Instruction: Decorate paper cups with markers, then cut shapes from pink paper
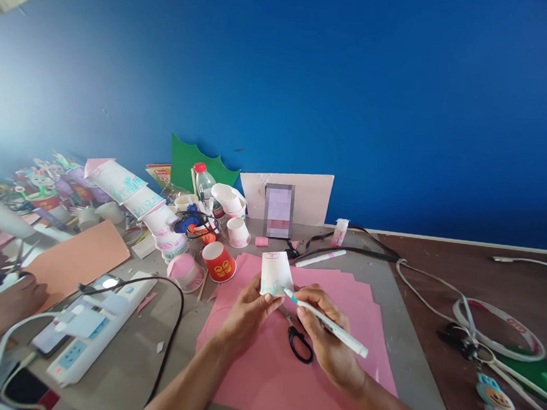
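Note:
A white paper cup (275,271), turned upside down, is held by my left hand (249,310), its fingers closed round the cup's lower left side. A pink outline shows near its top and turquoise marks near its lower edge. My right hand (325,326) grips a white marker (339,332), its turquoise tip end at the cup's lower right. Beneath both hands lie pink paper sheets (350,369). A pair of scissors (300,344) with black handles rests on the paper between my hands, its blades partly hidden.
To the left stand a red paper cup (219,262), a leaning tower of decorated cups (144,201) and a power strip (97,330). A co-worker's hand (10,304) holds scissors at far left. A blurred phone-like screen (279,210) stands behind; keys with a doll charm (497,399) lie right.

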{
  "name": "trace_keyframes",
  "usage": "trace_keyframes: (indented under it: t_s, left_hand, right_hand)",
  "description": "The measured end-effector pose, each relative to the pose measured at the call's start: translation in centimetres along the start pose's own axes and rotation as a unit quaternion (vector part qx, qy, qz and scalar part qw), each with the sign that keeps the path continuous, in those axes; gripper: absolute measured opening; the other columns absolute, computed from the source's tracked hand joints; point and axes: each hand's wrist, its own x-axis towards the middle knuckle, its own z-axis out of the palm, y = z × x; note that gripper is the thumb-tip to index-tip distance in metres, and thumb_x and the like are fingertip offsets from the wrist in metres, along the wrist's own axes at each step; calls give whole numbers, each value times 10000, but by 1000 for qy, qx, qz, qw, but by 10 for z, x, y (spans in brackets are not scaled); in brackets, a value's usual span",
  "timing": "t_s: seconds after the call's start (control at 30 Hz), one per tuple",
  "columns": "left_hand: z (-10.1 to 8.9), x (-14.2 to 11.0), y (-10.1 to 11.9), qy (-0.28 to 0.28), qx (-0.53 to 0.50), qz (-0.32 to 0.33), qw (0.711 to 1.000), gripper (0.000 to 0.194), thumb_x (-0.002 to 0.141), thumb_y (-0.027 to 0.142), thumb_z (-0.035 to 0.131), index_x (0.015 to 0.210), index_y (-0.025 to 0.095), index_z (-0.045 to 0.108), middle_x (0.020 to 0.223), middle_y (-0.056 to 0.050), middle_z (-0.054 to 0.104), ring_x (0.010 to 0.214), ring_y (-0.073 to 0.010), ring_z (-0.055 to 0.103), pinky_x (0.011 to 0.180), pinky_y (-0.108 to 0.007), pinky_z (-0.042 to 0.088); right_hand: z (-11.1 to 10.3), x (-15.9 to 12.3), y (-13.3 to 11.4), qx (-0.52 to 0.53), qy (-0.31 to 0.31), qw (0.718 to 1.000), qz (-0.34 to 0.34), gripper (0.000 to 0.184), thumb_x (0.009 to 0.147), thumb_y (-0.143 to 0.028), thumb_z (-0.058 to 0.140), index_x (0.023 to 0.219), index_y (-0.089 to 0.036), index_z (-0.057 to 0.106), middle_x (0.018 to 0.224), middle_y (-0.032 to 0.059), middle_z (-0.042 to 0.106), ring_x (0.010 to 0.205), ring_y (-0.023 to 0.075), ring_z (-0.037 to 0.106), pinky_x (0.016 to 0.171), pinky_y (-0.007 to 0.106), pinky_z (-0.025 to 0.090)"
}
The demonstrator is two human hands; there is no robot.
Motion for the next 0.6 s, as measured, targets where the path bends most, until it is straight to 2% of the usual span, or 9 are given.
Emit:
trace_keyframes:
  t_s: [0.13, 0.6]
  left_hand:
    - [2, -1, 1, -9, 2, 0, 1000, 566, 794, 383, 772, 1307, 209, 606, 1181, -133, 717, 1224, -328, 584, 1088, -482, 366]
    - [-1, -1, 0, -8, 3, 3, 1000, 554, 818, 377, 749, 1325, 215, 594, 1147, -119, 731, 1217, -317, 593, 1105, -490, 356]
  right_hand:
    - [-1, 0, -1, 3, -19, 1000, -7, 146, 920, -334, 583, 842, -239, 661, 774, 5, 588, 584, 145, 500, 533, 261, 428]
    - [-1, 0, -1, 2, 9, 1000, 25, 152, 896, -356, 575, 832, -228, 629, 711, -20, 532, 552, 136, 441, 515, 255, 397]
